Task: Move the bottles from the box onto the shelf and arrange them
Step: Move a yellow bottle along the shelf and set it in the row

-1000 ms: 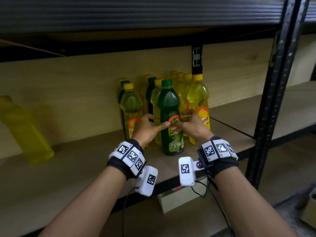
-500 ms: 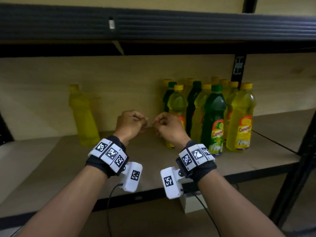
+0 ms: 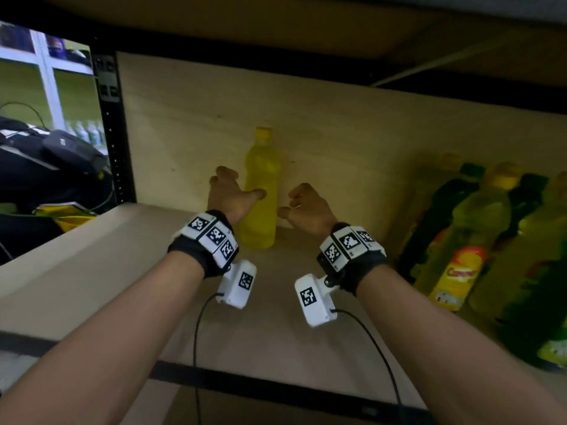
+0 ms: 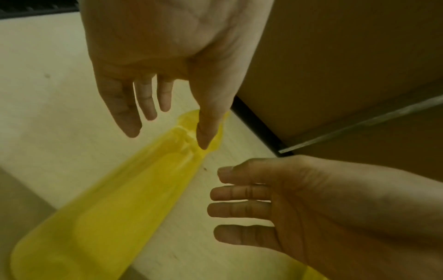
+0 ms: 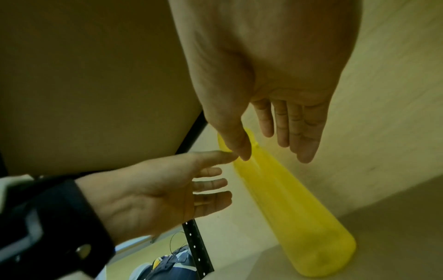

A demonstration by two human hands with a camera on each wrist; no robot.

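**Both hands framing a lone yellow bottle on the shelf**

A plain yellow bottle (image 3: 260, 191) with a yellow cap is standing upright at the centre of the head view, close to the pale wooden back panel (image 3: 337, 127) and resting on the shelf (image 3: 92, 265). The left hand (image 3: 228, 194) is hovering just to its left, fingers spread and loosely extended, its thumb reaching in front of the bottle's body; whether the thumb is touching it cannot be told. The right hand (image 3: 306, 207) is hovering just to the bottle's right, fingers relaxed and slightly bent, holding nothing. The 2 wrist views are showing both palms open with gaps between the fingers and the bottle standing free between them.

At the right edge of the frame, a blurred group of green and yellow labelled bottles (image 3: 478, 240) is standing on the same shelf, well apart from the lone one. At the left, a black perforated upright (image 3: 112, 133) is bounding the shelf, with dark bags (image 3: 46, 167) lying beyond it.
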